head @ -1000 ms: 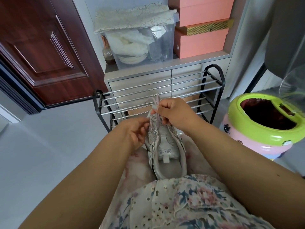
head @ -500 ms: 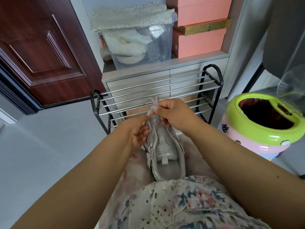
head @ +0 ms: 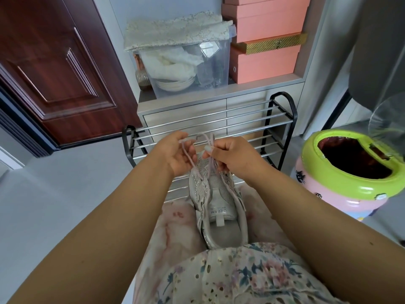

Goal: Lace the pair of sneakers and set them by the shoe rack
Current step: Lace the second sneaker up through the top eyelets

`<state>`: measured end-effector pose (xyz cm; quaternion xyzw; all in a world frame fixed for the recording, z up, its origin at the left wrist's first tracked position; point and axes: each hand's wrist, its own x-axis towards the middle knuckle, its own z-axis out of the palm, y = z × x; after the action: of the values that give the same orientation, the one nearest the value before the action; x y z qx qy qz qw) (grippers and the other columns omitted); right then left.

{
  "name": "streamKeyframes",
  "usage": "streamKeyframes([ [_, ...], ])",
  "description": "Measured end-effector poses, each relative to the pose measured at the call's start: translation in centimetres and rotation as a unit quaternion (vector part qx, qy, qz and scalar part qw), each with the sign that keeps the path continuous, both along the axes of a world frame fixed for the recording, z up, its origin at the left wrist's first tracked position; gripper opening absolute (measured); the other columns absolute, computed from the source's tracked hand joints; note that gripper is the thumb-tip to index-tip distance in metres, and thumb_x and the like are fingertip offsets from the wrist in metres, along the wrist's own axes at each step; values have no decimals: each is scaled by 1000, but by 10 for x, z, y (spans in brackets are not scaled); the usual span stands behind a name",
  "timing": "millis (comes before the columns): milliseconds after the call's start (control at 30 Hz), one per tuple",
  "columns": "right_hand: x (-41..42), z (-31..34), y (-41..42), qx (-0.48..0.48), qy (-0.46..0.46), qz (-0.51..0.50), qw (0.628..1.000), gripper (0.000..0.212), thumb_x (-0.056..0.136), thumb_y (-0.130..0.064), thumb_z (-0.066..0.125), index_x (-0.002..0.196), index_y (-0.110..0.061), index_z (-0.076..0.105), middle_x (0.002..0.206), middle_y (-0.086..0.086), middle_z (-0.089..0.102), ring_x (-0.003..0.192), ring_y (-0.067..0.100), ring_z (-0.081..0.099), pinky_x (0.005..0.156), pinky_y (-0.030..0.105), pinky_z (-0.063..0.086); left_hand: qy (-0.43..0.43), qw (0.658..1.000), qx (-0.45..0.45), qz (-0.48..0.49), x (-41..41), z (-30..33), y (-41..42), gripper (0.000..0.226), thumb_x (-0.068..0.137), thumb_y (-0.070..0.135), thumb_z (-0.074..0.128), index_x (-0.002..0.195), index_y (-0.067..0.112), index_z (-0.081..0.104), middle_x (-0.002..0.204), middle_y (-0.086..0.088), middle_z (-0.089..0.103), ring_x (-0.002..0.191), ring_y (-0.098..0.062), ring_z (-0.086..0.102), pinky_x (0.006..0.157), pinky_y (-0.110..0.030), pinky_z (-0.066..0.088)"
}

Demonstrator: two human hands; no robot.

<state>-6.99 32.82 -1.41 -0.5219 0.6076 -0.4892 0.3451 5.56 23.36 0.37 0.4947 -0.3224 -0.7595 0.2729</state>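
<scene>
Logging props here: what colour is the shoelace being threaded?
Pale pink-lilac shoelace, clearest in the head view.

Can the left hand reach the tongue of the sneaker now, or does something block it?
Probably yes: the tongue lies uncovered just below the left hand, but that hand holds the lace.
</scene>
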Motion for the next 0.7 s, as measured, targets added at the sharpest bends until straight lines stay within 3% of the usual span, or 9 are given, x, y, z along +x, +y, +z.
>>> streamKeyframes([
  [67,-1,-2,-2,3,-11,0,1000,27,92,-21,59,86,4,70,46,-1,52,40,9,45,48,22,41,10,1000,-14,-18,-5,5,-13,42,99,38,36,94,6,63,52,4,45,41,-9,39,54,-24,36],
  [200,-5,-4,-8,8,-63,3,998,24,93,-19,58,79,-4,69,47,1,55,43,16,53,48,27,47,10,998,-56,-40,-12,10,-33,57,101,47,26,92,7,66,59,-2,53,49,-10,39,52,-24,37],
  [267,-9,-2,-14,8,-83,1,996,25,93,-16,57,81,3,67,46,0,55,43,17,56,46,25,48,24,997,-67,-34,-13,11,-41,55,101,46,28,90,8,66,71,-5,58,54,-11,45,51,-23,41],
  [400,-12,7,-30,7,-99,5,995,24,94,-13,55,74,-4,64,46,2,52,43,16,58,47,28,53,63,996,-63,-18,-14,12,-53,45,100,41,36,90,8,65,85,-8,63,52,-10,50,46,-18,46],
  [533,-17,29,-54,-3,-101,-6,995,26,96,-9,51,73,-5,62,46,4,53,43,16,58,58,37,59,71,995,-65,-3,-18,13,-63,33,99,35,43,83,11,60,79,-5,66,40,-6,45,43,-15,40],
  [700,-26,63,-88,-29,-125,-27,991,28,97,-7,48,73,-4,61,47,5,51,43,16,57,61,37,60,56,996,-73,-7,-22,12,-76,32,99,35,44,81,12,59,67,-2,67,37,-4,39,40,-12,36],
])
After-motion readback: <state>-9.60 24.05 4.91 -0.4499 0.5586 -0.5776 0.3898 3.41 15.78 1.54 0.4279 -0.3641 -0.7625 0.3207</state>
